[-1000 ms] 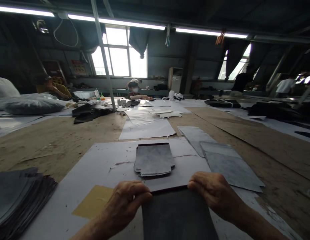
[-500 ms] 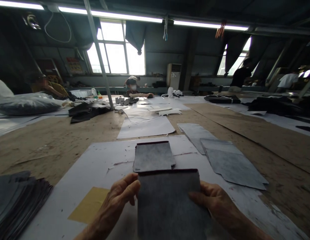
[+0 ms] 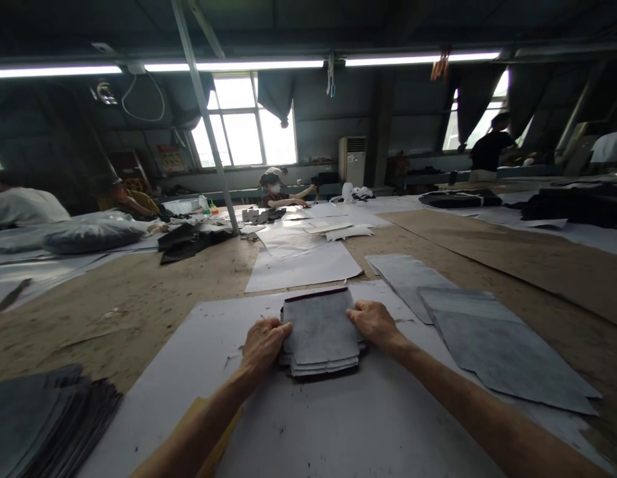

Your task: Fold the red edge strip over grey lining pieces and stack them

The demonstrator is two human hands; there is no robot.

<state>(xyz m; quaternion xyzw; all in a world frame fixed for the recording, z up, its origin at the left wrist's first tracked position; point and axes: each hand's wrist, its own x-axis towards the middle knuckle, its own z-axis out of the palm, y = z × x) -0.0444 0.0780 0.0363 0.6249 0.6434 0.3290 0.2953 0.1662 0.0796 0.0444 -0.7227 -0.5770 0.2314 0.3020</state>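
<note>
A small stack of grey fabric pieces (image 3: 318, 328) with a dark red far edge lies on a white sheet (image 3: 308, 425) in front of me. My left hand (image 3: 265, 342) grips its left edge with thumb and fingers. On the opposite edge, my right hand (image 3: 375, 322) pinches the stack near its far right corner. Layers show at the near side, slightly out of line with one another. The fingertips under the pieces are hidden.
A thick pile of grey pieces (image 3: 34, 418) sits at the near left. Larger grey panels (image 3: 502, 352) lie to the right. Under my left forearm is a yellow sheet (image 3: 223, 445). A slanted metal pole (image 3: 208, 119) rises beyond, with people farther back.
Both hands have moved forward, bringing the held grey piece from close to me onto the small stack. The view has tilted up and turned slightly left.
</note>
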